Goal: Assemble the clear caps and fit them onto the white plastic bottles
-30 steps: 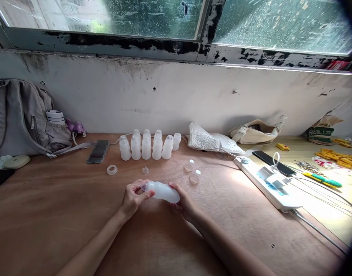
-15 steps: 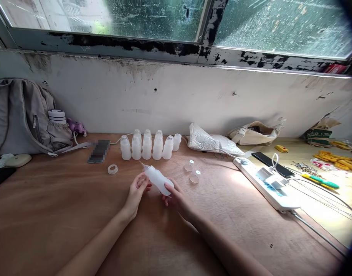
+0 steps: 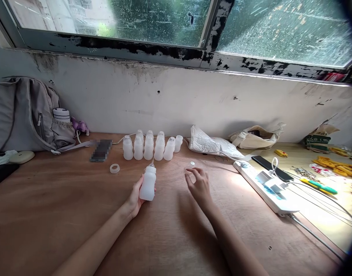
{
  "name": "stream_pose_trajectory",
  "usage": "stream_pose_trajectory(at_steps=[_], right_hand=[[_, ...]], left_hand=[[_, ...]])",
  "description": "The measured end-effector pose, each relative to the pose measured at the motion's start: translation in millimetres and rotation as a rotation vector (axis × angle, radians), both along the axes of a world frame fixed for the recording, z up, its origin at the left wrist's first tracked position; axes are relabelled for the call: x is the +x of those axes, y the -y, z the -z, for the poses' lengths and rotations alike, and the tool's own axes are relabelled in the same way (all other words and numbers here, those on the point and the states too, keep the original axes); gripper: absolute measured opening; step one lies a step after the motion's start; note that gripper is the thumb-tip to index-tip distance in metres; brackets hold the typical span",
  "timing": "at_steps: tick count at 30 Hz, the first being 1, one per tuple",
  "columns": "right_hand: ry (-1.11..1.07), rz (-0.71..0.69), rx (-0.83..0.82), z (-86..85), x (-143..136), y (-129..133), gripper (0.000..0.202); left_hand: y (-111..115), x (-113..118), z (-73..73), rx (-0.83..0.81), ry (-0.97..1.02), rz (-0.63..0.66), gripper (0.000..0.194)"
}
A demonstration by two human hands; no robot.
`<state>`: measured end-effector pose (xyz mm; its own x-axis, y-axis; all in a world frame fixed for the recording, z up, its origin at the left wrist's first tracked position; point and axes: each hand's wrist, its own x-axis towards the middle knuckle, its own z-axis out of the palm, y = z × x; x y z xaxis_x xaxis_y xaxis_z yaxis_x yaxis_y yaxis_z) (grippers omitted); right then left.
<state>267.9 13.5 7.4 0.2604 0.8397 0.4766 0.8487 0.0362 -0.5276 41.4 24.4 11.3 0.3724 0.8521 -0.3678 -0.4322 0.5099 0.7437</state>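
My left hand (image 3: 136, 197) is wrapped around a frosted white bottle (image 3: 148, 184), which stands nearly upright with a clear pointed tip on top. Over the small clear round caps (image 3: 192, 164) on the right, my right hand (image 3: 201, 188) hovers with its fingers apart and nothing visible in them; it partly hides them. Behind the held bottle, several similar bottles (image 3: 149, 146) stand in a row near the wall. The cup-like one at the row's right end (image 3: 178, 143) has no top. A translucent ring (image 3: 114, 168) lies on the table to the left.
A grey backpack (image 3: 17, 115) and a pixelated dark slab (image 3: 101, 150) are at the left. White padded packaging (image 3: 207, 142) lies by the wall. To the right are a power strip (image 3: 268, 189), a black phone (image 3: 272, 168), cables and a green-handled screwdriver (image 3: 318, 186).
My right hand has let go of the bottle, moved right to the clear caps and opened. The bottle, now in my left hand alone, has turned from tilted to nearly upright.
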Motion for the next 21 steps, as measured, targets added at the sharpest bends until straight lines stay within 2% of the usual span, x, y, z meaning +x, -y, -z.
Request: stream_pose_trajectory(at_steps=[3,6,9,12,14,18,21], right_hand=[[0.054,0.179,-0.142,4.1,25,-6,0.031],[-0.03,0.185,-0.27,5.8,34,-8,0.032],[-0.258,0.018,-0.244,1.3,26,-7,0.028],[-0.687,-0.268,-0.175,-7.4,10,-4,0.033],[-0.914,-0.383,-0.154,-11.9,0,-1,0.036],[-1.107,-0.429,-0.194,-13.5,-10,3,0.035],[-1.196,-0.458,-0.213,-13.1,-12,3,0.034]], left_hand=[[2,-1,-3.5,0.039,-0.013,0.011,0.041],[4,-2,-7.5,0.064,-0.041,0.03,0.041],[6,-2,-11.4,0.135,-0.083,0.034,0.041],[7,-1,-12.9,0.247,-0.14,0.059,0.04],[7,0,-12.4,0.341,-0.209,0.049,0.04],[6,0,-10.0,0.518,-0.323,0.032,0.037],[5,0,-8.1,0.552,-0.349,0.062,0.037]])
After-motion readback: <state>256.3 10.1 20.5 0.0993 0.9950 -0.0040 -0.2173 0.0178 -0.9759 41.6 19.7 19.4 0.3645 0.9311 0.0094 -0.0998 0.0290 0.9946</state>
